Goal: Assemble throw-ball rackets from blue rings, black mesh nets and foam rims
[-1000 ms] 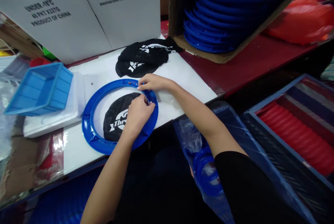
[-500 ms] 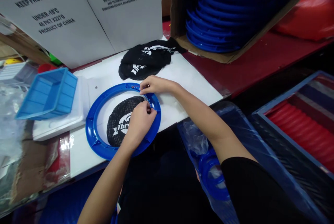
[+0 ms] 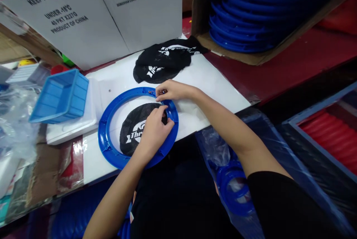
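A blue plastic ring (image 3: 104, 129) lies on the white board with its ribbed channel facing up. Inside the ring is a black mesh disc (image 3: 128, 124) with white lettering, partly under my left hand (image 3: 153, 129). That hand rests over the ring's right side, its thumb and forefinger apart. My right hand (image 3: 173, 90) is closed in a pinch at the ring's upper right rim; whatever its fingertips hold is hidden. Beside them, small reddish-brown bits (image 3: 152, 92) lie in the channel. Beyond the ring lie overlapping black mesh pieces (image 3: 161, 64).
A light-blue bin (image 3: 60, 97) sits on a white foam slab (image 3: 69, 129) at left. Behind stands a white carton (image 3: 147, 19). An open cardboard box holds stacked blue rings (image 3: 240, 27). Right and below are crates, one with red ridged parts (image 3: 331, 135).
My left thumb and forefinger have parted from their pinch at the ring. My right hand keeps its place on the rim. The whole view has shifted, so things appear further right.
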A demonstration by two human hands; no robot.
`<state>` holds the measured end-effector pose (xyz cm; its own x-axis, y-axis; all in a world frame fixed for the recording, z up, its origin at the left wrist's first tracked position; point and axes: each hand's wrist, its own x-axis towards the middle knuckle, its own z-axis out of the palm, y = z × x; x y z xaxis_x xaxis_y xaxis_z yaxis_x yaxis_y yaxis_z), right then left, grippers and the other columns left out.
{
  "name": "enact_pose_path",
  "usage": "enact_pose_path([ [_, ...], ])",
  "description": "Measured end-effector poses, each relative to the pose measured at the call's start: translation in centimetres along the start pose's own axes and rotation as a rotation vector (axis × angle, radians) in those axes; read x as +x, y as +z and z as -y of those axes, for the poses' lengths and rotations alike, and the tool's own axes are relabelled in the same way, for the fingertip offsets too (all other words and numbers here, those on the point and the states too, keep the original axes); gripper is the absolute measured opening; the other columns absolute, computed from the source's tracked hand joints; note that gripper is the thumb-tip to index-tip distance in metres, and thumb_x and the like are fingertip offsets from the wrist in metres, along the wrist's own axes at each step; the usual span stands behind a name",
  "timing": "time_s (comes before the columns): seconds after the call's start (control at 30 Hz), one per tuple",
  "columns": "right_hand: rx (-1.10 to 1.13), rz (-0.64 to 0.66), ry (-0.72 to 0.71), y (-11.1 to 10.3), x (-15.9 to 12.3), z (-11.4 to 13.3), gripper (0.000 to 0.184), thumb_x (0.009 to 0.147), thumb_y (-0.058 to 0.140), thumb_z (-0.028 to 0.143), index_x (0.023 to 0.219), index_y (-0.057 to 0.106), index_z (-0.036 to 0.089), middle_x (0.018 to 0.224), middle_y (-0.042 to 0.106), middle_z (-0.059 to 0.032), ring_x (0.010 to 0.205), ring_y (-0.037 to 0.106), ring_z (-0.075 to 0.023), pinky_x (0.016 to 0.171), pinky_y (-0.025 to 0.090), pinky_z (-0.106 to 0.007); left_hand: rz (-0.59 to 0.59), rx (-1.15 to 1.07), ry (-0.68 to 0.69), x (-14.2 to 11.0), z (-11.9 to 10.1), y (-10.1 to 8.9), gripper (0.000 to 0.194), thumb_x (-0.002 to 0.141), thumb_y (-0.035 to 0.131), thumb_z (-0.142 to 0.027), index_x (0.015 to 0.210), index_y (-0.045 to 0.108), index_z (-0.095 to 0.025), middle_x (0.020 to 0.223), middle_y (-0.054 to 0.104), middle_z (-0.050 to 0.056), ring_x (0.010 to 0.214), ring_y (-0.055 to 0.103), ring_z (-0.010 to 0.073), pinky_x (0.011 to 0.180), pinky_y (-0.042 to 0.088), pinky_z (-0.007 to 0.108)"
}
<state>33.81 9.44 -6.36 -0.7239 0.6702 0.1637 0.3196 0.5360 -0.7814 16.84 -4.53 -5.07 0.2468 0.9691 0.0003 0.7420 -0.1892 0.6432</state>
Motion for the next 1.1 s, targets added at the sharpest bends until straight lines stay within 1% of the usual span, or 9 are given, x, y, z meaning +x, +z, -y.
enact_pose_path([
  [0.1, 0.0, -0.019, 0.009, 0.1, 0.0, 0.2, 0.022, 0.086, 0.076, 0.037, 0.081, 0.071, 0.017, 0.078, 0.066, -0.0006, 0.078, 0.055, -0.0158, 0.075, 0.037, -0.03, 0.026, 0.052, 0.004, 0.0, -0.2, -0.1, 0.043, 0.091, 0.062, -0.015, 0.134, 0.065, -0.017, 0.104, 0.069, 0.008, 0.094, 0.068, 0.0226, 0.092, 0.053, 0.036],
  [0.3, -0.01, -0.055, -0.003, 0.5, -0.2, 0.5, 0.022, 0.087, 0.074, 0.037, 0.079, 0.067, 0.018, 0.076, 0.063, 0.0, 0.075, 0.053, -0.0152, 0.074, 0.037, -0.03, 0.049, 0.105, 0.044, 0.0, -0.1, 0.3, 0.047, 0.094, 0.057, -0.013, 0.141, 0.06, -0.012, 0.113, 0.071, 0.014, 0.108, 0.069, 0.0288, 0.098, 0.053, 0.041],
  [0.37, 0.004, -0.075, 0.009, 0.6, -0.2, 0.4, 0.02, 0.086, 0.075, 0.036, 0.083, 0.066, 0.018, 0.079, 0.064, 0.0001, 0.076, 0.053, -0.0154, 0.074, 0.037, -0.03, 0.054, 0.107, 0.051, 0.0, -0.1, 0.4, 0.047, 0.095, 0.056, -0.014, 0.142, 0.059, -0.012, 0.114, 0.071, 0.015, 0.109, 0.069, 0.0293, 0.098, 0.053, 0.041],
  [0.47, 0.039, -0.094, 0.041, 0.7, -0.1, 0.2, 0.023, 0.084, 0.078, 0.037, 0.091, 0.066, 0.018, 0.083, 0.066, -0.0004, 0.077, 0.054, -0.0162, 0.075, 0.038, -0.03, 0.041, 0.085, 0.032, 0.0, 0.0, 0.3, 0.048, 0.094, 0.059, -0.015, 0.142, 0.058, -0.013, 0.115, 0.071, 0.014, 0.109, 0.07, 0.0286, 0.098, 0.054, 0.04],
  [0.6, 0.029, -0.067, 0.023, 0.7, 0.0, 0.1, 0.018, 0.087, 0.075, 0.034, 0.088, 0.066, 0.018, 0.082, 0.065, -0.0001, 0.078, 0.055, -0.0163, 0.075, 0.038, -0.03, 0.031, 0.097, 0.018, 0.0, -0.1, 0.2, 0.051, 0.093, 0.06, -0.016, 0.143, 0.057, -0.012, 0.115, 0.071, 0.015, 0.109, 0.07, 0.0297, 0.098, 0.054, 0.042],
  [0.7, 0.011, -0.067, -0.005, 0.7, 0.0, 0.0, 0.017, 0.088, 0.074, 0.034, 0.087, 0.067, 0.019, 0.079, 0.062, 0.0014, 0.077, 0.053, -0.0154, 0.076, 0.037, -0.03, 0.058, 0.141, 0.017, -0.1, -0.4, 0.1, 0.045, 0.095, 0.056, -0.017, 0.139, 0.059, -0.013, 0.117, 0.071, 0.016, 0.11, 0.07, 0.0314, 0.098, 0.054, 0.043],
  [0.83, 0.064, -0.072, 0.028, 0.7, 0.4, -0.4, 0.02, 0.088, 0.074, 0.038, 0.088, 0.072, 0.018, 0.081, 0.066, -0.0005, 0.081, 0.054, -0.0164, 0.079, 0.039, -0.031, 0.127, 0.227, 0.008, -0.2, -1.2, -0.2, 0.037, 0.098, 0.049, -0.016, 0.133, 0.059, -0.015, 0.12, 0.071, 0.017, 0.108, 0.071, 0.0342, 0.092, 0.054, 0.043],
  [1.0, 0.083, -0.086, 0.044, 0.4, 0.8, -0.7, 0.028, 0.085, 0.076, 0.044, 0.086, 0.077, 0.016, 0.079, 0.068, -0.0018, 0.078, 0.053, -0.0161, 0.076, 0.039, -0.031, 0.186, 0.318, 0.013, 0.1, -1.5, -0.6, 0.034, 0.097, 0.046, -0.017, 0.13, 0.057, -0.016, 0.105, 0.074, 0.015, 0.095, 0.074, 0.0345, 0.08, 0.052, 0.04],
  [1.1, 0.089, -0.039, 0.065, -0.1, 1.2, -0.9, 0.031, 0.084, 0.075, 0.046, 0.086, 0.08, 0.015, 0.076, 0.069, -0.0022, 0.075, 0.055, -0.0158, 0.073, 0.039, -0.031, 0.196, 0.305, 0.026, 0.3, -1.3, -0.7, 0.028, 0.097, 0.047, -0.018, 0.122, 0.057, -0.018, 0.099, 0.074, 0.013, 0.091, 0.074, 0.0348, 0.076, 0.05, 0.039],
])
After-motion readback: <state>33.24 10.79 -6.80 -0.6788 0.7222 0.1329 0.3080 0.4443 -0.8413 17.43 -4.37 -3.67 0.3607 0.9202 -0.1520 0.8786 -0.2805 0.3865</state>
